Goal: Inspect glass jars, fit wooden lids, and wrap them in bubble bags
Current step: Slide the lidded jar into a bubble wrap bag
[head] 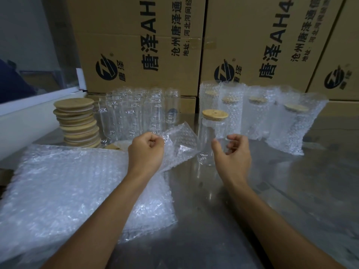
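1. Nearest the front edge of the bench [223, 220], on the left side, there's a flat stack of bubble bags [68, 191], so plenty of supply.

2. Just past that, the left hand [145, 150] is fisted round the edge of one bubble bag [178, 144], lifted off the stack with its free end flopping toward the jar.

3. Beside it, the right hand [232, 154] has fingers loosely curled right in front of the lidded jar [210, 140]. Looks about to grip it, but I can't tell if it's actually touching the glass yet.

4. That jar stands upright about mid-bench, wooden lid [215, 114] seated flat, so I'd say bagging is the step now.

5. How I'd do it: get the bag mouth properly opened first, hold the jar low on the body, not by the lid, and slide it in base first so the lid doesn't pop off. Glass on a steel bench, so set it down gently.

6. Toward the back edge, left: a stack of spare lids [77, 123], then a cluster of bare jars [136, 113] waiting.

7. Back right: wrapped jars [262, 113] standing in their bags, already done.

8. Behind everything, cardboard boxes [139, 45].
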Demonstrator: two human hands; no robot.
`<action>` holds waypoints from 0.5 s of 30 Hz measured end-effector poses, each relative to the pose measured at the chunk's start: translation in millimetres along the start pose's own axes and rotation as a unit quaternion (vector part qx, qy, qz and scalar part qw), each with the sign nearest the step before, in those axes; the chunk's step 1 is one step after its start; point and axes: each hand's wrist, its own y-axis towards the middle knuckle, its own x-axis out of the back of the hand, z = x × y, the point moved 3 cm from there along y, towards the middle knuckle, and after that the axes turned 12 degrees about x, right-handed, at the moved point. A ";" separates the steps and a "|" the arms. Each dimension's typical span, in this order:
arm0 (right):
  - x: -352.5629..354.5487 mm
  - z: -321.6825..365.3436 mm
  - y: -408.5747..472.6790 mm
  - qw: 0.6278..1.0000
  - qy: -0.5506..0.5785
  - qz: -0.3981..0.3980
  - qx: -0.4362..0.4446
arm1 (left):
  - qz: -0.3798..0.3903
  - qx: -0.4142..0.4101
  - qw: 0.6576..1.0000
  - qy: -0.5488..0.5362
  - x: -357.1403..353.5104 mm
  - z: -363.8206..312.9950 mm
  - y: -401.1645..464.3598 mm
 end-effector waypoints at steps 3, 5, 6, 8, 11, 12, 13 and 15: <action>-3.5 -9.8 2.6 0.996 -0.017 0.084 0.028 | 0.019 -0.001 1.000 0.007 -3.3 2.0 -0.1; -7.7 -17.3 2.9 0.988 -0.011 0.155 0.019 | 0.025 -0.003 1.000 0.008 -4.5 2.1 -0.5; -10.1 -20.3 3.5 0.983 0.006 0.181 0.005 | 0.029 -0.004 1.000 0.007 -4.8 1.7 -1.1; -15.1 -25.7 6.4 0.977 0.032 0.210 -0.025 | 0.041 -0.006 0.999 0.006 -5.6 1.2 -2.5; -16.2 -30.3 9.8 0.979 0.021 0.200 -0.043 | 0.047 -0.009 0.999 0.012 -6.1 1.3 -3.3; -15.5 -31.0 11.0 0.982 0.012 0.184 -0.041 | 0.045 -0.009 0.999 0.013 -6.0 1.2 -3.3; -14.6 -31.2 12.0 0.985 0.012 0.165 -0.044 | 0.044 -0.009 0.999 0.013 -5.9 1.1 -3.1; -11.0 -28.8 13.2 0.988 0.063 0.113 -0.084 | 0.045 -0.008 0.999 0.012 -5.7 1.0 -2.8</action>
